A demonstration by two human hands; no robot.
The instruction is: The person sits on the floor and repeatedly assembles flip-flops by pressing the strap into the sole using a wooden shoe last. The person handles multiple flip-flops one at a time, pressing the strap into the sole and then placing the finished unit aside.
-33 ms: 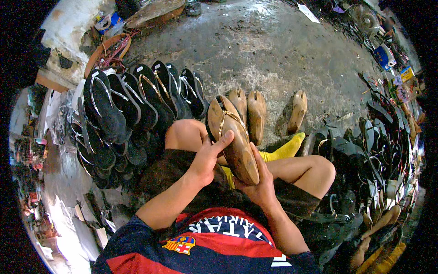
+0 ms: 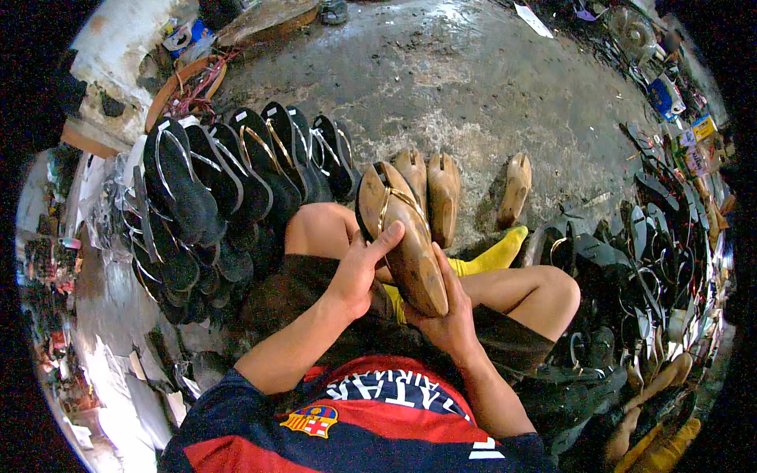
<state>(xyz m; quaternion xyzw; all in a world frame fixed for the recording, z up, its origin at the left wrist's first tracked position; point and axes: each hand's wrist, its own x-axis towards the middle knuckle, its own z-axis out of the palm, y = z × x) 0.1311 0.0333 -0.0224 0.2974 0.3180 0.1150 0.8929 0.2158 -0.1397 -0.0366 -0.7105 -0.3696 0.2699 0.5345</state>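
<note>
The last [image 2: 413, 256] is in both hands, toe outward, strap [image 2: 404, 195] across it. Left hand [image 2: 355, 277] clamps its side, thumb on top; right hand [image 2: 453, 314] grips the heel end. Apparent step: strap fitting. Next move likely calls for steady hold and even tension.

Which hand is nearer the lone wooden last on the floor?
Right. The right hand, at the right side of the held last, is below-left of the lone last; the left hand, on the held one's other side, is farther off.

Wooden last [image 2: 416, 256], gold strap [image 2: 405, 196] across, tilted
</note>
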